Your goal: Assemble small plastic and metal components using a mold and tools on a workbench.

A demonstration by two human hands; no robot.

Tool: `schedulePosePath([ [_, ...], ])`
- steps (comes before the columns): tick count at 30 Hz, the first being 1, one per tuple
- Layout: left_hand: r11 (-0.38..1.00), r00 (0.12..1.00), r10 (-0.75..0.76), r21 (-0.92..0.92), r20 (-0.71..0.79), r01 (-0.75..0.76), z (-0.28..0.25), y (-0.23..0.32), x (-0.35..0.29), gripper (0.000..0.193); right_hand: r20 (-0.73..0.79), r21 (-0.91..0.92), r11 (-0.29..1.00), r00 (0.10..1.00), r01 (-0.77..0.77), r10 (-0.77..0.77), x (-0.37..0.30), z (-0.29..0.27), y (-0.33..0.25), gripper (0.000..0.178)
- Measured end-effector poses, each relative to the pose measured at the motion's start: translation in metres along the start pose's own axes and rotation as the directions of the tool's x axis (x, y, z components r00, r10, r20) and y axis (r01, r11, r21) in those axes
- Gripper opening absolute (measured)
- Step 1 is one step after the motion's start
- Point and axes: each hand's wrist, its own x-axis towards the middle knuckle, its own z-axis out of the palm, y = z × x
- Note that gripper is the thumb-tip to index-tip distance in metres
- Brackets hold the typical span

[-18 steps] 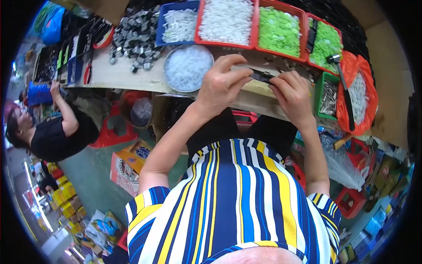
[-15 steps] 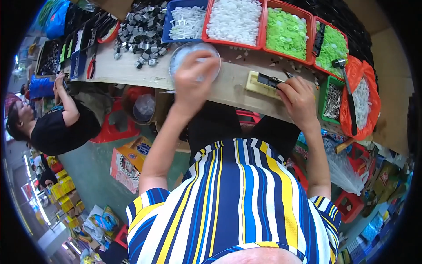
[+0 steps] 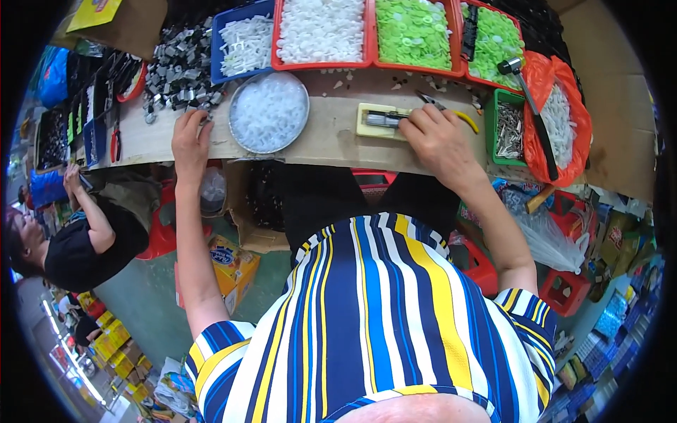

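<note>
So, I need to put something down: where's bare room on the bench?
Two bare patches of bench: between the round dish and the cream block, and between the red-handled pliers and the left hand. Crowded: the back, lined with trays, and the right, with the green tray and orange bag.

Beside my left forearm (image 3: 194,247), on the floor, the yellow-orange box (image 3: 240,276) carries pale printed lettering on a blue patch. Dark print also marks the yellow cartons (image 3: 104,345) stacked far to my left, too small for me to read.
</note>
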Motion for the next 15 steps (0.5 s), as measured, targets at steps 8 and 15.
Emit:
schedulePosePath([
  [8, 0.734, 0.882, -0.451, -0.506, 0.136, 0.453, -0.005, -0.027, -0.009, 0.028, -0.028, 0.198, 0.98, 0.999, -0.012, 0.018, -0.002, 0.013, 0.009, 0.006],
  [15, -0.293, 0.768, -0.441, -0.883, 0.465, 0.367, -0.025, 0.019, -0.003, 0.041, -0.139, 0.357, 0.932, 0.984, -0.053, 0.109, -0.016, -0.004, 0.022, 0.016],
])
